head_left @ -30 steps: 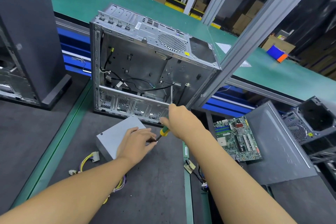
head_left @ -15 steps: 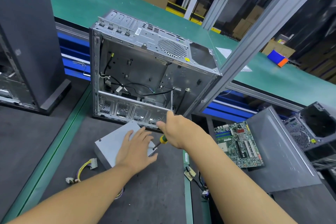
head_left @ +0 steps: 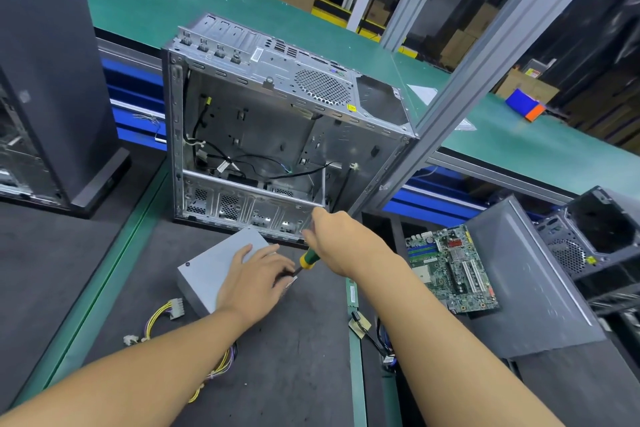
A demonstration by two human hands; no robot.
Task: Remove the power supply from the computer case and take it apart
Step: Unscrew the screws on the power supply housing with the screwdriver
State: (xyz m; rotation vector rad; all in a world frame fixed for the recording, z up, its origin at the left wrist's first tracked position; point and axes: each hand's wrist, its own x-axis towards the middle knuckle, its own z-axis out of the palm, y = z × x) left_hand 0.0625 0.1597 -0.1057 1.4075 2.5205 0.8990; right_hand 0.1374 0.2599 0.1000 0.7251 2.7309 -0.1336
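Observation:
The grey power supply (head_left: 216,262) lies on the dark mat in front of the open computer case (head_left: 277,135). Its yellow and purple cables (head_left: 162,319) trail toward me. My left hand (head_left: 258,279) lies flat on the box's near right corner, pressing it down. My right hand (head_left: 337,241) grips a screwdriver (head_left: 304,260) with a green and yellow handle. The tip points down-left at the box's right edge beside my left fingers. The tip itself is hidden.
A motherboard (head_left: 450,269) and a grey side panel (head_left: 526,284) lie to the right. Another case (head_left: 595,232) sits at far right, and a black tower (head_left: 52,87) stands at left. A slanted aluminium post (head_left: 467,80) crosses behind the case. Loose small cables (head_left: 370,336) lie near my right arm.
My left hand slid further onto the power supply's right corner and flattened. My right hand brought the screwdriver tip down to the box edge.

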